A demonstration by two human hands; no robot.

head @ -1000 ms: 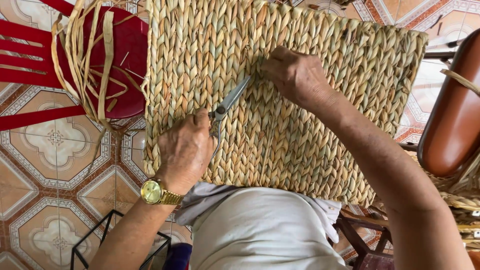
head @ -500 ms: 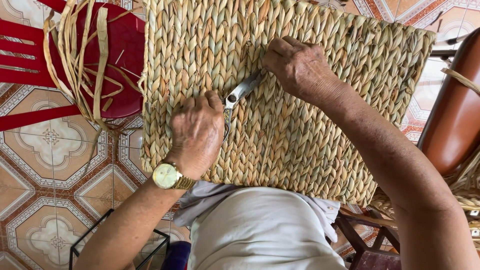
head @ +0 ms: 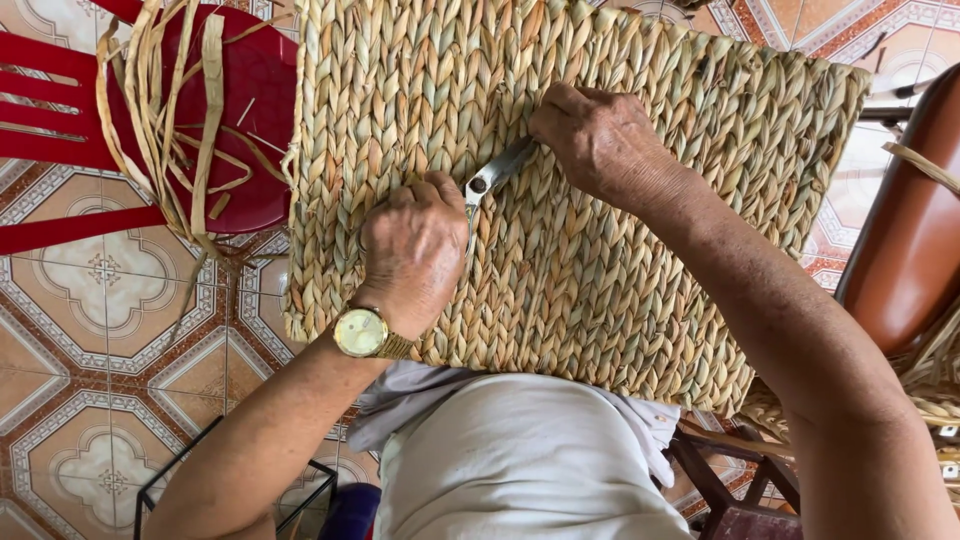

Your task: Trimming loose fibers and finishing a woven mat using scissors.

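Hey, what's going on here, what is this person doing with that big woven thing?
A person has a large woven straw mat across their lap. The left hand, with a gold wristwatch, grips metal scissors against the weave, while the right hand presses on the mat at the blade tips. Loose straw strips lie on a red plastic chair beside them.

The flat rectangular woven straw mat (head: 600, 200) is tan-green, braided in herringbone rows. The round plastic stool (head: 250, 100) is red. The floor tiles (head: 90, 290) carry brown-and-cream ornamental medallions.
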